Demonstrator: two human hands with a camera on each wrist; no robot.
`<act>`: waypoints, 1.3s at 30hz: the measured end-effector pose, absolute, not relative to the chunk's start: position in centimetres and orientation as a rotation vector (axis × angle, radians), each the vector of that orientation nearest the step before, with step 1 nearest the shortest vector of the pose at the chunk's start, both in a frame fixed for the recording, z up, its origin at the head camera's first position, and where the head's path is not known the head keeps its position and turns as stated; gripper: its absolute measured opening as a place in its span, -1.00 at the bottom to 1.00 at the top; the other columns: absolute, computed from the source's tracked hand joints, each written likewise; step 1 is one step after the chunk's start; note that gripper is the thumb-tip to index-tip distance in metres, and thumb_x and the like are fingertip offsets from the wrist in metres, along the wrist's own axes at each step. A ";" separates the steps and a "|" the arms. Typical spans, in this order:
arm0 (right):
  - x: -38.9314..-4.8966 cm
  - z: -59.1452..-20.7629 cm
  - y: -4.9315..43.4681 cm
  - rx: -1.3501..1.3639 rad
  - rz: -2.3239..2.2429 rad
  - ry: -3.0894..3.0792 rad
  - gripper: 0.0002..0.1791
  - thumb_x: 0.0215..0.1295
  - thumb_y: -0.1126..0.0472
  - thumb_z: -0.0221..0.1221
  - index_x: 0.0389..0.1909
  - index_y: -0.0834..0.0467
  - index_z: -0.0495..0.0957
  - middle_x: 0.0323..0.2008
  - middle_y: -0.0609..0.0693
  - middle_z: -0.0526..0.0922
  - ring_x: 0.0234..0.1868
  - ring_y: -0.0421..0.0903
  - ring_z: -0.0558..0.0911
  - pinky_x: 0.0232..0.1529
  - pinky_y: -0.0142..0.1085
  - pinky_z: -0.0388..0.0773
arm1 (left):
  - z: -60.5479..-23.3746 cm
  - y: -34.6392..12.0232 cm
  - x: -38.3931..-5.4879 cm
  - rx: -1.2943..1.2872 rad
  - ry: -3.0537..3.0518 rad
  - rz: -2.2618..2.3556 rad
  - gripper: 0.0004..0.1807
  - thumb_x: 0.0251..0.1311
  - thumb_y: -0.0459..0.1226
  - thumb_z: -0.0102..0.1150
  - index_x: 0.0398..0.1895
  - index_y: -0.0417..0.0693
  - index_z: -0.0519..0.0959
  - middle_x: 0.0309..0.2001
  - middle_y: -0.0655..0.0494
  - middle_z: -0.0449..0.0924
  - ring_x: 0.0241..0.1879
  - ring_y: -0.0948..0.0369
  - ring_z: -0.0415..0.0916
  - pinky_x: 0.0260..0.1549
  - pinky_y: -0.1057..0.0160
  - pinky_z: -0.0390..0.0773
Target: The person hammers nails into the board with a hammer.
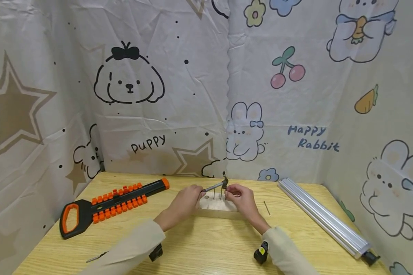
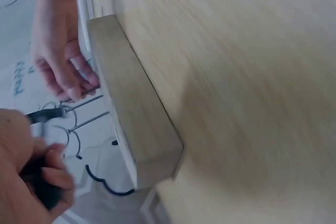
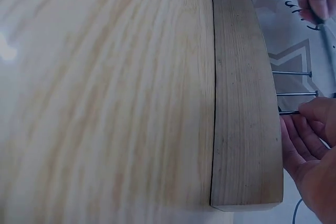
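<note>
well, from where i stand the thing that matters is the gap between the hammer (image 1: 212, 187) and the third nail (image 3: 289, 113). the left hand (image 1: 186, 204) has its fingers curled round the hammer's grip, and the handle slants up to the far right, its head just beside the top of the middle nail (image 1: 221, 193); whether they touch, i can't tell. the right hand (image 1: 241, 198) is nearer the third nail, pinching it between thumb and fingers at the top of the wooden block (image 1: 220, 214). that block lies between the hands, its long axis running left to right, and the nails line up along it.

the left nail (image 1: 214, 193) and the middle one stand between the left hand and the pinched nail; the right fingers sit close to the hammer head too. on the table (image 1: 206, 244), a loose nail (image 1: 267, 208) lies right of the block, a metal bar (image 1: 325, 217) farther right, and a black-and-orange rack (image 1: 141, 191) to the left.
</note>
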State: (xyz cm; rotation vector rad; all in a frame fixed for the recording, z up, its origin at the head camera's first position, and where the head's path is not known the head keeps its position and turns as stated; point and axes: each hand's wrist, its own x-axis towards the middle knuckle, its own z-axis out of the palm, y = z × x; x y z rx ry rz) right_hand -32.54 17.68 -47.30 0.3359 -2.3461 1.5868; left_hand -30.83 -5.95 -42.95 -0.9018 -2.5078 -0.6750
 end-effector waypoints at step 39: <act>-32.6 -47.3 17.5 0.343 1.585 -2.350 -0.92 0.35 0.42 0.35 -0.18 0.33 0.73 -0.24 0.21 0.79 -0.21 0.07 0.79 -0.18 -0.46 0.66 | -43.0 -5.9 -29.7 -0.960 -2.523 -0.898 -0.85 0.55 -0.40 0.09 -0.26 -0.26 0.56 -0.48 0.15 0.36 -0.51 0.31 0.27 -0.54 0.35 0.36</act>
